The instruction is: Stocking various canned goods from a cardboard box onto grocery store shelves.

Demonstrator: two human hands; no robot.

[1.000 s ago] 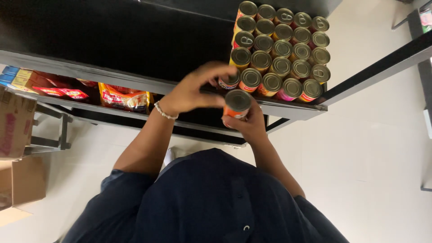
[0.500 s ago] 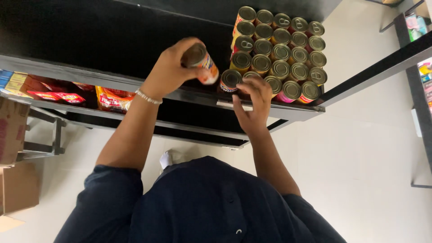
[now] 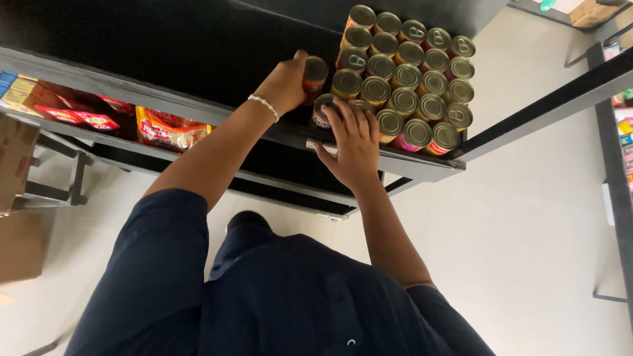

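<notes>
**Two hands at the block of cans on the black shelf**

The black shelf (image 3: 165,46) fills the upper part of the view, its grey front edge running from the left border down to the right. Everything else sits in relation to it. Below its edge comes the pale floor (image 3: 527,231), and nearest the camera the person's dark blue shirt (image 3: 277,296), from which both bare forearms rise toward the shelf.

On the right end of the shelf stands a block of cans (image 3: 409,79), upright and packed in touching rows, their gold lids with pull tabs facing the camera. Under the shelf edge at the left lie red packets (image 3: 72,115) and, just beside them toward the middle, orange and yellow bags (image 3: 168,128). Left of the shelf, lower down, is a brown cardboard box (image 3: 16,165).

The left hand (image 3: 283,86), with a white bead bracelet (image 3: 264,105) at the wrist, is closed around a single can (image 3: 315,76) and holds it upright on the shelf, just beside the left side of the block. The right hand (image 3: 353,142) lies with spread fingers over the front left corner of the block, fingertips on the lids and sides of the nearest cans; another can (image 3: 323,111) shows just beside its thumb. Whether this hand actually clasps any can, I cannot tell.
</notes>
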